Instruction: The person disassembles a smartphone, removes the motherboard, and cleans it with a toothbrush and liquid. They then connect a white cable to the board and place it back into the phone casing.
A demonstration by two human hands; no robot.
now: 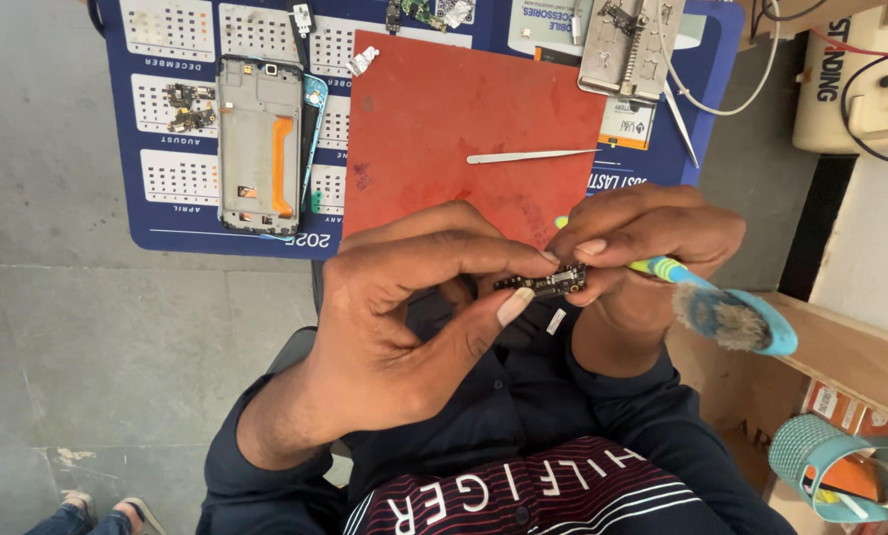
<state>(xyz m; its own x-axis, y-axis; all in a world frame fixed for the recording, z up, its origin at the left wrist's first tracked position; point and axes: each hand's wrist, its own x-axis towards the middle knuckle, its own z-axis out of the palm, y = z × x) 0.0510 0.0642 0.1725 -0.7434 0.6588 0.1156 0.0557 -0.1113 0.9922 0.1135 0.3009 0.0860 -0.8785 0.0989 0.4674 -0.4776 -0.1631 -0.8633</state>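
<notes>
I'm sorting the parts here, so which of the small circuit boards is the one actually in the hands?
The narrow dark board pinched between the left hand and right hand. The other boards lie on the blue mat beside the phone frame.

Both hands, left (404,317) and right (642,248), meet fingertip-to-fingertip, pinching.
</notes>
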